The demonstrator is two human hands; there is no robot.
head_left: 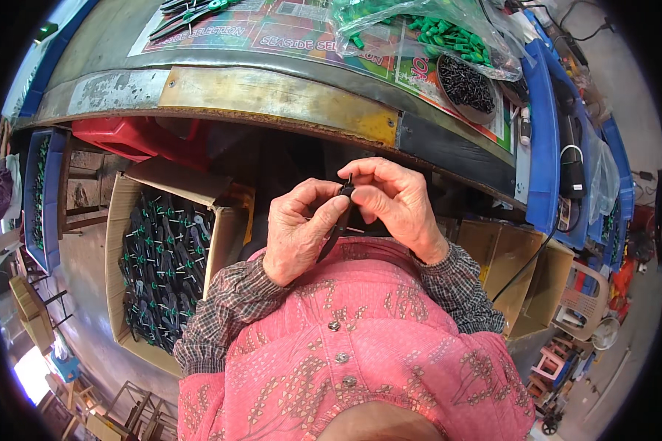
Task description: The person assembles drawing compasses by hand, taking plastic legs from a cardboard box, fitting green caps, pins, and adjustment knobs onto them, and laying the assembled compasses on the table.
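In front of my chest, my left hand (296, 229) is closed on a long black tool part (331, 241), a curved handle-like piece hanging down past the thumb. At its upper end a small dark pin (350, 178) sticks up. My right hand (403, 204) meets it from the other side, thumb and index finger pinched round the pin; the other fingers curl behind. The fingertips hide most of the joint. Left of my hands, a cardboard box (118, 242) holds many similar black tools (165, 268) with green parts and silvery pins.
The metal-edged workbench (279, 99) runs across beyond my hands. On it are black-and-green tools (191, 16), green plastic pieces (452, 37) in a clear bag, and a round bowl of small dark pins (465, 87). Blue bins (543, 140) stand right; another cardboard box (504, 253) sits below.
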